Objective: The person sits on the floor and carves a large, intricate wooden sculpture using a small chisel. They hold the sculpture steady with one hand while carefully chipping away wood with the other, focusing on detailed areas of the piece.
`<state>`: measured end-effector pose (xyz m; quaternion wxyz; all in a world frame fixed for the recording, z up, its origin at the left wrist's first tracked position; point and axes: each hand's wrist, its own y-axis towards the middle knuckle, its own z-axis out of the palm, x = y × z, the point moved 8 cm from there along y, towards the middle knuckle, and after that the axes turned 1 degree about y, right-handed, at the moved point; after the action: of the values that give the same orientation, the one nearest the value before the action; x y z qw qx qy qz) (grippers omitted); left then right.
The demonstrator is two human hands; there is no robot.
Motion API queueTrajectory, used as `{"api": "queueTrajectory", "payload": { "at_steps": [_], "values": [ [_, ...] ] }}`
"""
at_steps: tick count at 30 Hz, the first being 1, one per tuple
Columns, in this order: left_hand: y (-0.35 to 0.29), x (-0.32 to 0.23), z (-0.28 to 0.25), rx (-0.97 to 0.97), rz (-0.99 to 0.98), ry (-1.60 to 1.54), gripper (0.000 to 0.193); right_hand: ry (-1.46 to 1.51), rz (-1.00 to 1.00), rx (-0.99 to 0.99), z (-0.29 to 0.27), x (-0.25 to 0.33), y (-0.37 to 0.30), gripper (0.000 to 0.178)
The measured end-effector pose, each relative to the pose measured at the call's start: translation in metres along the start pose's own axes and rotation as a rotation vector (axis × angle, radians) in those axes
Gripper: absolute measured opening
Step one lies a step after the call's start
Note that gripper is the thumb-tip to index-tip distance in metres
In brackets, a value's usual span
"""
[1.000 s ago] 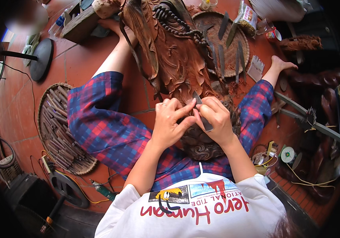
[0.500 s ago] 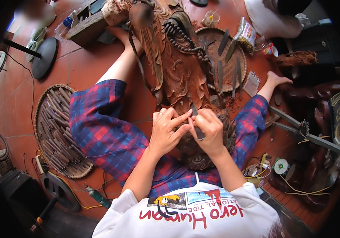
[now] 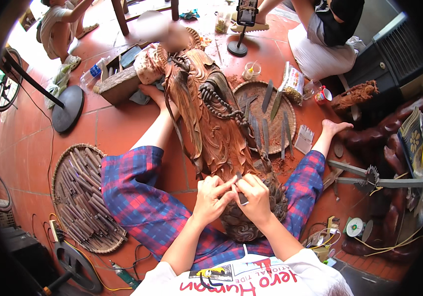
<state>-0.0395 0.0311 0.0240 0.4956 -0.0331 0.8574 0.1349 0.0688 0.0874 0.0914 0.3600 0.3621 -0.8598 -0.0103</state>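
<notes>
Here we are in the middle of the frame: the carved wooden statue [image 3: 215, 140] lies on its back between the person's legs, base toward the person, upper end toward the top of the picture. The right hand [image 3: 256, 196] is curled tight around a flat grey blade [image 3: 242, 198], slanted over the lower robe. The left hand [image 3: 209, 200] is half open, forefinger and thumb stretched out to meet the blade; whether it grips or merely steadies is hidden.

How far along? Pretty far, judging by the surface: robe folds, bead string [image 3: 221, 106] and the swirling base [image 3: 241, 222] all stand out in full relief. Reddish dust [image 3: 289, 166] lies right of centre, so wood has seemingly come off. How much remains under those fingers, I can't tell.

More blades [image 3: 267, 96] lie on the round tray [image 3: 293, 121], upper right of centre; slim tools [image 3: 89, 202] fill the basket [image 3: 57, 172] at left.

And the writing! Big red lettering, upside down, crosses the white shirt [image 3: 169, 281] at the bottom, beside a yellow cartoon. The plastic bag [image 3: 296, 81] at upper right carries a red-and-white label, its small print too fine to make out.
</notes>
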Motion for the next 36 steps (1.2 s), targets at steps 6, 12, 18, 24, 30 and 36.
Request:
{"api": "queueTrajectory", "payload": {
  "at_steps": [6, 12, 18, 24, 30, 36],
  "values": [
    [-0.006, 0.001, 0.016, 0.026, 0.014, -0.001, 0.047, -0.01, -0.021, -0.006, -0.002, -0.004, -0.003, 0.019],
    [0.005, 0.0, 0.005, -0.007, 0.011, 0.029, 0.046, 0.017, -0.043, -0.027, -0.002, -0.007, 0.003, 0.021],
    [0.004, -0.005, 0.004, -0.027, 0.022, 0.059, 0.049, 0.04, -0.02, 0.021, -0.004, -0.009, 0.008, 0.016],
    [-0.003, -0.005, 0.017, -0.001, 0.032, 0.033, 0.053, -0.01, 0.006, 0.072, -0.005, -0.016, -0.005, 0.02],
    [-0.001, -0.002, 0.011, -0.006, 0.026, 0.036, 0.057, 0.028, -0.027, -0.004, -0.001, -0.01, -0.002, 0.017],
    [0.005, -0.002, 0.002, -0.047, 0.027, 0.054, 0.054, 0.012, -0.025, -0.016, 0.0, -0.003, 0.003, 0.017]
  ]
}}
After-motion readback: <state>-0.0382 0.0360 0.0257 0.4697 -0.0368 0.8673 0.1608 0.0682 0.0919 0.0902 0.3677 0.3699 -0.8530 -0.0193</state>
